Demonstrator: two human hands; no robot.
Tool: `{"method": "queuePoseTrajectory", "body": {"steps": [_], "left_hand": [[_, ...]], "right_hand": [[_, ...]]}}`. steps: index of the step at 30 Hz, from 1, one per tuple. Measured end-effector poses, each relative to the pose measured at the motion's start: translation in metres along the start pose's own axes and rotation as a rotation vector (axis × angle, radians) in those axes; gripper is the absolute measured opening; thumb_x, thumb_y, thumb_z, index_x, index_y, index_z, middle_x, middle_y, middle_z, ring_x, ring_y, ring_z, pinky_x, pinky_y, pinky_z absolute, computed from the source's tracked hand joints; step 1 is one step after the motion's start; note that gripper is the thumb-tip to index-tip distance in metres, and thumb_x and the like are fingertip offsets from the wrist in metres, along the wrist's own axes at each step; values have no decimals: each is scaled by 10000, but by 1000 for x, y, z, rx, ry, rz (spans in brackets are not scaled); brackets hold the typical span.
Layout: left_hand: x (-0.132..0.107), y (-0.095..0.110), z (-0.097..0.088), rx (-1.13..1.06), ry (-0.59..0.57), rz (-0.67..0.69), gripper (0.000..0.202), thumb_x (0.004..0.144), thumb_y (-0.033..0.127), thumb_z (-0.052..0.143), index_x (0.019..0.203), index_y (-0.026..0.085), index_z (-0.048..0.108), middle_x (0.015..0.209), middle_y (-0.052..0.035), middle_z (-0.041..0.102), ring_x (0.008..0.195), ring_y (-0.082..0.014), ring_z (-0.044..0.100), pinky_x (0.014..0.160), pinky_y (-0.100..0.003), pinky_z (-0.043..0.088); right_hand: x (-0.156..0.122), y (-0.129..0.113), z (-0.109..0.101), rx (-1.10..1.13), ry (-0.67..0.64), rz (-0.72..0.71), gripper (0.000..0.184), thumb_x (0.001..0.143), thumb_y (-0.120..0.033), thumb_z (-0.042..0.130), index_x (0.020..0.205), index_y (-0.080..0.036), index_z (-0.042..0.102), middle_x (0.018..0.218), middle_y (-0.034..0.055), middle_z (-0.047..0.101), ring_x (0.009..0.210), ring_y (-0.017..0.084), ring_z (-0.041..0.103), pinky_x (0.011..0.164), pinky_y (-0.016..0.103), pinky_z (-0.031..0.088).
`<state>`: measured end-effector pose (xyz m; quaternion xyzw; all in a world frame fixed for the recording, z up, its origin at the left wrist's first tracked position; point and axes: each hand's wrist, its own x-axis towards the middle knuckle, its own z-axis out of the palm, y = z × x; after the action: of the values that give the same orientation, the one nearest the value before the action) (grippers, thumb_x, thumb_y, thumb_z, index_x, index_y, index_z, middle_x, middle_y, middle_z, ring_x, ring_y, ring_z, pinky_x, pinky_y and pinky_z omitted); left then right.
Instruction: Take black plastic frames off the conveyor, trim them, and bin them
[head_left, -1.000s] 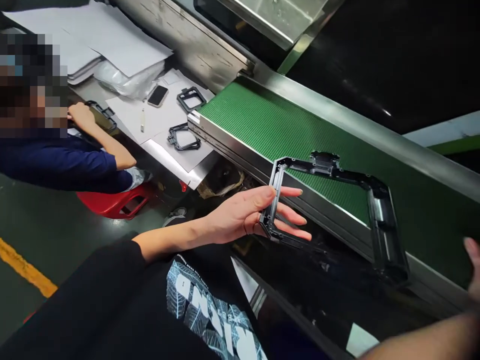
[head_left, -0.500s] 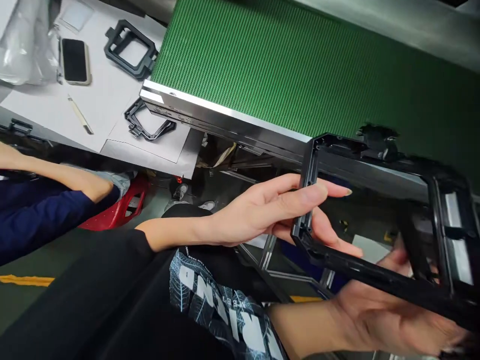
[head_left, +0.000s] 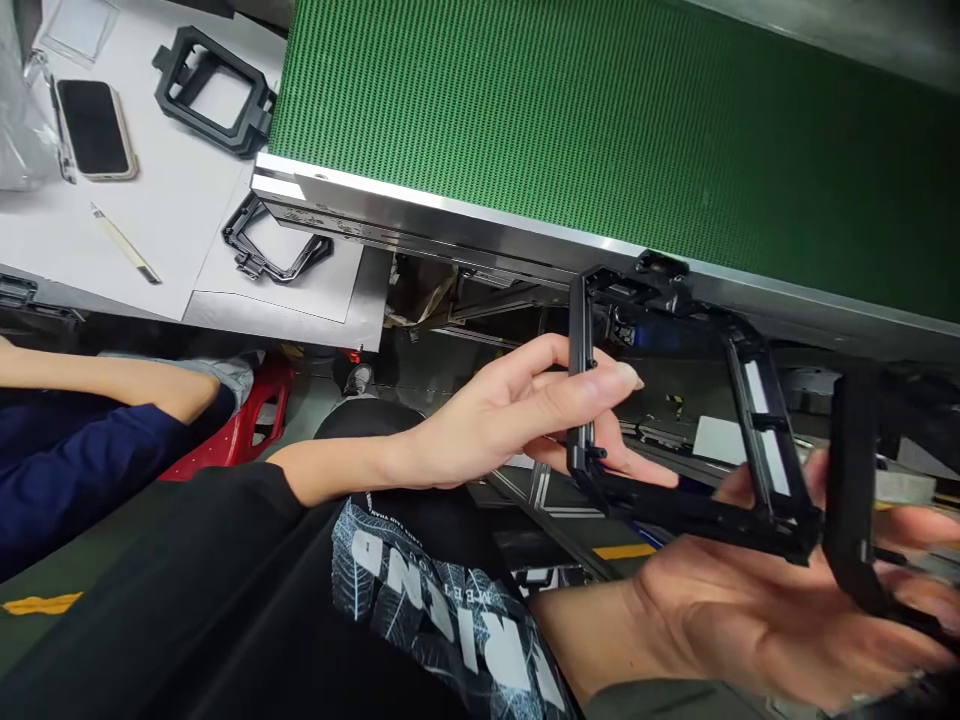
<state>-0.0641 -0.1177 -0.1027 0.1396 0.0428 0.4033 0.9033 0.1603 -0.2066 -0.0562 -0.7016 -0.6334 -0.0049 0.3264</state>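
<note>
I have my left hand [head_left: 517, 415] with its fingers clamped on the black plastic frame [head_left: 675, 420] just below the green conveyor belt [head_left: 600, 130], my right hand [head_left: 757, 610] open-palmed beneath its near edge.

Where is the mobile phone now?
In the head view, the phone lies upper left on the white sheet, left of a black frame.

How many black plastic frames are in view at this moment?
3, perhaps more: one held in both hands, one on the white paper near the phone, one at the belt's end. A dark piece at the right edge is unclear.
</note>
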Motion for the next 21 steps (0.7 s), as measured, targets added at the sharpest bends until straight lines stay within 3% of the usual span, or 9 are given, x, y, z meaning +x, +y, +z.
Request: {"method": "queuePoseTrajectory", "body": {"steps": [3, 5, 8, 11, 14, 17, 21], "left_hand": [[2, -7, -2, 17, 60, 14, 463, 995, 603, 826, 1182, 200, 695, 805, 17, 757, 921, -246, 861, 895, -347, 685], [4, -12, -5, 15, 111, 52, 424, 1020, 560, 802, 1204, 188, 714, 765, 23, 746, 902, -248, 864, 876, -333, 699], [9, -16, -11, 22, 198, 78, 370, 1052, 518, 748, 1208, 184, 719, 692, 41, 712, 825, -242, 860, 845, -343, 723], [11, -15, -14, 58, 256, 86, 366, 1052, 531, 724, 1185, 190, 710, 650, 54, 684, 742, -243, 848, 783, -352, 736], [12, -13, -14, 104, 256, 116, 382, 1030, 551, 743, 1172, 198, 703, 628, 58, 666, 719, -261, 848, 720, -356, 736], [12, -13, -16, 114, 208, 168, 370, 1018, 541, 768, 1160, 201, 731, 630, 54, 665, 683, -241, 837, 647, -309, 716], [14, -14, -22, 126, 204, 214, 327, 1025, 537, 756, 1122, 224, 764, 608, 48, 633, 596, -201, 800, 560, -246, 659]], "right_hand": [[-4, -2, -6, 159, 24, 86, 452, 1062, -637, 194, 1377, -890, 396, 1780, -259, 274, 1679, 383, 315, 1021, 799, 641], [-7, -4, -5, 203, 34, 41, 357, 1089, -708, 327, 1415, -768, 462, 1776, -158, 325, 1676, 398, 338, 1023, 783, 661], [-6, -6, 5, 246, 178, -59, 335, 1086, -755, 534, 1340, -541, 582, 1649, -19, 479, 1626, 390, 442, 1063, 760, 667], [0, -4, 16, 393, 339, -256, 345, 1044, -569, 787, 1323, -401, 673, 1460, 37, 611, 1512, 275, 576, 1184, 641, 649], [4, -5, 18, 561, 324, -426, 441, 1005, -337, 872, 1408, -285, 701, 1409, 63, 660, 1455, 168, 609, 1270, 510, 604], [2, -9, 15, 583, 285, -376, 435, 1012, -333, 872, 1404, -293, 687, 1431, 57, 648, 1465, 166, 605, 1269, 534, 602], [-4, -12, 16, 562, 274, -248, 439, 1021, -488, 857, 1375, -361, 630, 1442, 38, 593, 1465, 219, 599, 1231, 639, 617]]}}
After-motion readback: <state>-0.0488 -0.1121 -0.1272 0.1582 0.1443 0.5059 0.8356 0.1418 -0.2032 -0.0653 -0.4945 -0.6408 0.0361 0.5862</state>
